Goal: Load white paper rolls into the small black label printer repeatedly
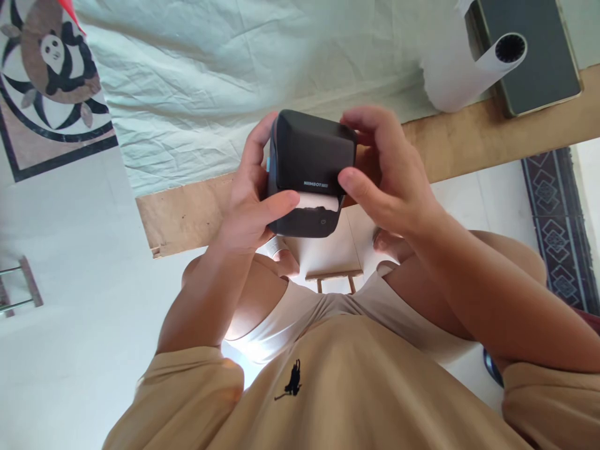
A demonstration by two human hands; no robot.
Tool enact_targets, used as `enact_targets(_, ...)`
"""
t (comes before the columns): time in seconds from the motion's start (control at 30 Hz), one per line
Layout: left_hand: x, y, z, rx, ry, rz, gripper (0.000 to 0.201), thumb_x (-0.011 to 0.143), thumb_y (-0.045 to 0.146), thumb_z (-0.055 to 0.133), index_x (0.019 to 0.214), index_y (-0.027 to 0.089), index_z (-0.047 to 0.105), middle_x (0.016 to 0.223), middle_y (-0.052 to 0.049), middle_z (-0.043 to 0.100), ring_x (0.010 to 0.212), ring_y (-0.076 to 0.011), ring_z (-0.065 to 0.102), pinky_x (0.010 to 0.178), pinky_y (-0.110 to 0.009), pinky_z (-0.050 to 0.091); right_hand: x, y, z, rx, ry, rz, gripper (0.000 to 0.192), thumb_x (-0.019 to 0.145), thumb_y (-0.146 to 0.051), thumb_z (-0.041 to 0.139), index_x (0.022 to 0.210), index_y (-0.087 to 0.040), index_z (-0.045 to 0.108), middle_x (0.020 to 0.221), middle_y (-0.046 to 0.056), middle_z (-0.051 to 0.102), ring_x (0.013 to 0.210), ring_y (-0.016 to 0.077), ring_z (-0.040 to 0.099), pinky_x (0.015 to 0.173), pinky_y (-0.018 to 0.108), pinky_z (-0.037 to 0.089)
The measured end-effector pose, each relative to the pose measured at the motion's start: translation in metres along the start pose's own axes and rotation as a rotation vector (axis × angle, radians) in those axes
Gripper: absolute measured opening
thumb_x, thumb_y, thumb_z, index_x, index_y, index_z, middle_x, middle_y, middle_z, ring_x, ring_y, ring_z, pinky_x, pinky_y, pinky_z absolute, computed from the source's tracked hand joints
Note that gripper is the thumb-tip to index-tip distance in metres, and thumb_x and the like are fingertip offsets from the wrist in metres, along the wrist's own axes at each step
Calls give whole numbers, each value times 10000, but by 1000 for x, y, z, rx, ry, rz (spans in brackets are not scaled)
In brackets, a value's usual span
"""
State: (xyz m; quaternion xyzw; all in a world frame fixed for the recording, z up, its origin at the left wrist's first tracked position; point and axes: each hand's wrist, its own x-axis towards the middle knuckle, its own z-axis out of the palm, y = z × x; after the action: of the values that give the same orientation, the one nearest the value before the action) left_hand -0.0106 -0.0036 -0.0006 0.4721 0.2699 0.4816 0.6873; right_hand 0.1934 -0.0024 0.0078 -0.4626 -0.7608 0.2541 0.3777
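A black label printer (310, 153) with NIIMBOT lettering is held up in front of me, above the near edge of the table. A strip of white label paper (319, 201) pokes out of the slot below its lid, and its end looks torn. My left hand (253, 194) is wrapped round the left side, thumb lying by the paper slot and fingers behind. On the other side, my right hand (391, 172) has its thumb on the lower right edge of the lid and a finger at the upper right corner; its other fingers are partly hidden.
A pale green cloth (234, 69) covers much of the wooden table (469, 137). At the right stand a white paper roll (473, 75) and a dark flat box (534, 56). My legs and a small wooden stool (334, 275) are below. A panda picture (56, 75) shows at upper left.
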Motion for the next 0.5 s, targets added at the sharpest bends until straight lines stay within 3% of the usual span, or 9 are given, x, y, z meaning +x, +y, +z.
enact_targets(0.17,1,-1,8,-16,98,8,411,826,436,608,1193,274,516,1165,-60,593,1155,-269,580,806,-336,543,1,2,1,-153,-91,7,629,844,-661,440,1314,-249,366,1109,61,619,950,153,608,720,294,455)
enact_targets(0.4,-1,5,13,28,146,-87,380,859,445,596,1114,163,579,1132,-109,619,1212,-314,567,816,-333,562,4,0,-1,-106,-119,41,662,805,-686,491,1289,-247,390,1096,49,615,826,104,593,704,269,456)
enact_targets(0.5,0,6,13,9,160,-82,356,857,392,607,1110,142,587,1109,-104,626,1222,-308,563,818,-317,567,5,-7,-4,-58,-166,129,664,816,-654,494,1309,-222,391,1135,58,598,880,114,593,765,278,476)
